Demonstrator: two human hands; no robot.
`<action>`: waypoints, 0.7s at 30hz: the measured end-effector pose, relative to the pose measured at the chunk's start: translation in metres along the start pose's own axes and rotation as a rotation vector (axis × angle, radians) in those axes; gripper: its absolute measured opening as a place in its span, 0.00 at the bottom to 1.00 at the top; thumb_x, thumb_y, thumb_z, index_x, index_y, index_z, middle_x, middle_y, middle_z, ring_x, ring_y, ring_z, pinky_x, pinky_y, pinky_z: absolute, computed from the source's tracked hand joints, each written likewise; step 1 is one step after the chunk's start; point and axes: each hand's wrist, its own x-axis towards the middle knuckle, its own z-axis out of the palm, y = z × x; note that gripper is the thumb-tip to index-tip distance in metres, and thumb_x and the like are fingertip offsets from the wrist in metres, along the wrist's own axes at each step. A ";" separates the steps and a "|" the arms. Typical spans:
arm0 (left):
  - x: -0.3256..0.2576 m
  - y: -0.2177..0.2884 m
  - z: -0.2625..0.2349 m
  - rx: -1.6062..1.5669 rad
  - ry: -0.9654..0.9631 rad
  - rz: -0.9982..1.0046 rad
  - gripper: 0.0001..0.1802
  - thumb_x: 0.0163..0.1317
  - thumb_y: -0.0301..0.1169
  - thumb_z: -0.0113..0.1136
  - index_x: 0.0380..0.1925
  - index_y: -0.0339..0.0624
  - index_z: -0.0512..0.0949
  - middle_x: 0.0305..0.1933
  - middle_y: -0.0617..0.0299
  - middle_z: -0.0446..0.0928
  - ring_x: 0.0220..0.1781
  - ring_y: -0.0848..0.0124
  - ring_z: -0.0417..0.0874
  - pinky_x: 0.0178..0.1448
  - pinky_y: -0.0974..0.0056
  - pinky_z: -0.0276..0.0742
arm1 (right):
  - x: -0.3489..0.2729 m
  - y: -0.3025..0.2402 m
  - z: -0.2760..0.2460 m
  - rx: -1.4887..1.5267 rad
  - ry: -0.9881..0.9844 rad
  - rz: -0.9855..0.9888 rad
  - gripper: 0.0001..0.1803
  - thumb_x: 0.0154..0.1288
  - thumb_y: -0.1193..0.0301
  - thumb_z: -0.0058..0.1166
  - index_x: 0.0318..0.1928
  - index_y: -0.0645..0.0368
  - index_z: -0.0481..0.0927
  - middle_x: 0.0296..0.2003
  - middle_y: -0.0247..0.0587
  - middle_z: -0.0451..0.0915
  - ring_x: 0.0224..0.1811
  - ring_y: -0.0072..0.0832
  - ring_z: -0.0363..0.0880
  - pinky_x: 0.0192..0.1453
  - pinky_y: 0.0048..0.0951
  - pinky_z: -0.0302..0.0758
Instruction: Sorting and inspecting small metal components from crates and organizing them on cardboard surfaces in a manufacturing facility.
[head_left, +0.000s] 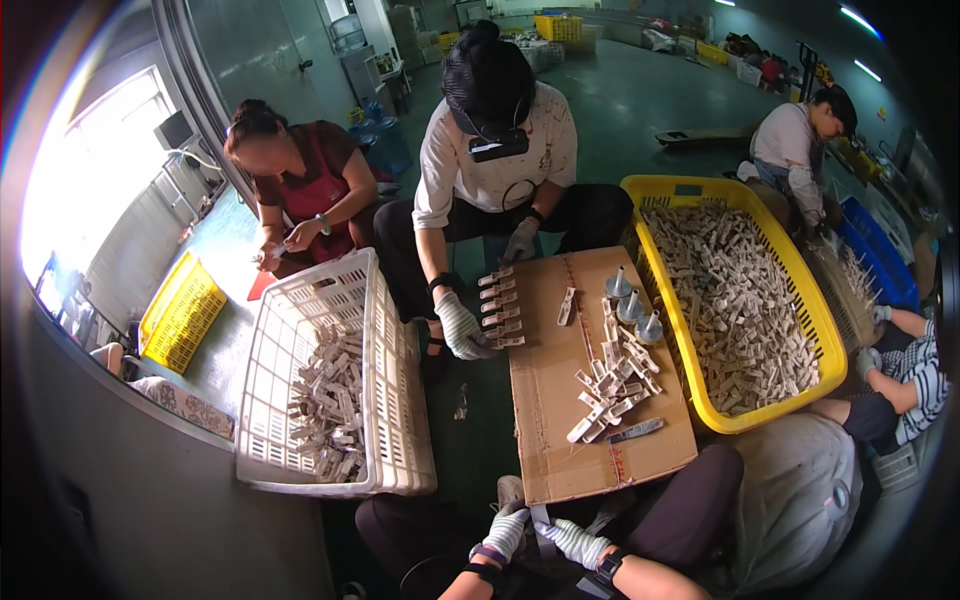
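Note:
At the near edge of a cardboard box (560, 420), my left hand (503, 532), in a white glove, has its fingers closed near a pale grey strip (543, 522). My right hand (577, 543), gloved too, pinches at that strip from the other side. What the left fingers grip is too small to make out. On the box lies a loose pile of small whitish plastic pieces (610, 390), with a flat grey blade-like tool (637, 431) nearest me. Three small bottles with pointed nozzles (630, 305) stand behind the pile. Several similar pieces (500, 305) line the box's far left edge.
Opposite me a person's gloved hand (463, 328) touches that row. A white basket (405, 400) of pieces stands left, a full yellow crate (830, 350) right. Other people sit at both sides. A translucent sack (800, 490) lies beside my right knee.

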 end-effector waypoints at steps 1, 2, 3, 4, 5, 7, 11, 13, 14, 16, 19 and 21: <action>0.003 -0.003 -0.001 0.000 -0.002 -0.001 0.20 0.66 0.24 0.50 0.58 0.33 0.71 0.49 0.55 0.79 0.46 0.69 0.80 0.51 0.68 0.77 | 0.001 0.002 0.000 0.026 0.000 0.009 0.18 0.70 0.61 0.52 0.51 0.61 0.80 0.40 0.40 0.83 0.44 0.29 0.79 0.52 0.30 0.74; 0.005 -0.005 -0.003 0.035 -0.013 0.036 0.20 0.66 0.24 0.51 0.58 0.32 0.71 0.49 0.55 0.79 0.47 0.68 0.80 0.52 0.68 0.76 | 0.002 0.004 0.000 0.051 -0.003 0.016 0.18 0.70 0.61 0.52 0.51 0.61 0.80 0.40 0.40 0.83 0.44 0.29 0.79 0.52 0.30 0.74; 0.007 -0.007 -0.005 0.071 -0.025 0.074 0.20 0.66 0.24 0.51 0.58 0.32 0.71 0.50 0.55 0.79 0.47 0.68 0.80 0.53 0.68 0.76 | 0.004 0.005 0.000 0.051 -0.003 0.015 0.18 0.70 0.61 0.52 0.51 0.61 0.80 0.40 0.40 0.83 0.44 0.29 0.79 0.52 0.30 0.74; 0.009 -0.008 -0.007 0.071 -0.025 0.075 0.20 0.66 0.24 0.51 0.58 0.32 0.71 0.50 0.55 0.79 0.47 0.68 0.80 0.53 0.68 0.76 | 0.006 0.007 0.001 0.064 -0.006 -0.001 0.17 0.70 0.61 0.51 0.51 0.61 0.80 0.40 0.40 0.83 0.44 0.30 0.79 0.52 0.30 0.74; 0.009 -0.008 -0.007 0.072 -0.026 0.071 0.21 0.66 0.23 0.51 0.58 0.32 0.71 0.50 0.55 0.79 0.48 0.68 0.79 0.53 0.68 0.76 | 0.006 0.009 0.001 0.078 -0.007 -0.014 0.17 0.70 0.61 0.51 0.50 0.61 0.80 0.40 0.40 0.83 0.44 0.30 0.79 0.52 0.30 0.74; 0.012 -0.009 -0.007 0.073 -0.028 0.066 0.21 0.65 0.23 0.51 0.59 0.32 0.71 0.51 0.55 0.79 0.49 0.68 0.79 0.54 0.68 0.75 | 0.007 0.012 -0.001 0.045 0.003 -0.030 0.17 0.70 0.61 0.51 0.50 0.61 0.80 0.40 0.40 0.83 0.44 0.29 0.79 0.52 0.30 0.74; 0.011 -0.011 -0.008 0.029 -0.029 0.067 0.21 0.65 0.24 0.51 0.59 0.31 0.71 0.51 0.55 0.78 0.50 0.67 0.79 0.56 0.67 0.75 | 0.009 0.018 0.001 -0.014 0.021 -0.084 0.17 0.70 0.61 0.51 0.50 0.60 0.80 0.40 0.40 0.83 0.44 0.30 0.79 0.52 0.30 0.74; 0.012 -0.010 -0.009 0.031 -0.028 0.078 0.21 0.65 0.24 0.51 0.59 0.31 0.71 0.51 0.54 0.78 0.50 0.67 0.79 0.56 0.67 0.75 | 0.007 0.014 0.000 0.041 -0.021 -0.050 0.20 0.71 0.59 0.51 0.53 0.61 0.78 0.42 0.37 0.82 0.46 0.26 0.77 0.54 0.28 0.72; 0.014 -0.012 -0.011 0.039 -0.030 0.070 0.21 0.66 0.24 0.51 0.59 0.32 0.71 0.51 0.54 0.78 0.50 0.67 0.79 0.56 0.68 0.75 | 0.006 0.014 0.000 0.094 -0.058 -0.003 0.22 0.71 0.58 0.51 0.56 0.62 0.77 0.44 0.33 0.80 0.48 0.22 0.74 0.57 0.26 0.69; 0.017 -0.017 -0.014 0.043 -0.031 0.061 0.21 0.66 0.24 0.51 0.58 0.32 0.71 0.51 0.54 0.78 0.50 0.67 0.79 0.55 0.68 0.75 | 0.007 0.015 -0.001 0.024 -0.064 -0.027 0.22 0.71 0.58 0.51 0.55 0.62 0.77 0.44 0.33 0.81 0.48 0.22 0.74 0.57 0.27 0.69; 0.010 -0.011 -0.001 0.005 -0.042 0.025 0.20 0.66 0.24 0.51 0.58 0.32 0.72 0.50 0.54 0.79 0.49 0.67 0.79 0.55 0.68 0.75 | 0.010 0.033 -0.006 -0.055 -0.022 -0.063 0.18 0.71 0.63 0.50 0.53 0.61 0.78 0.43 0.37 0.82 0.46 0.25 0.77 0.54 0.28 0.72; 0.007 -0.008 -0.001 -0.023 -0.033 0.005 0.20 0.66 0.24 0.51 0.58 0.32 0.72 0.50 0.54 0.79 0.49 0.67 0.79 0.55 0.68 0.75 | 0.012 0.034 -0.003 -0.069 0.003 -0.072 0.14 0.71 0.67 0.50 0.51 0.60 0.80 0.43 0.41 0.82 0.45 0.29 0.80 0.52 0.29 0.75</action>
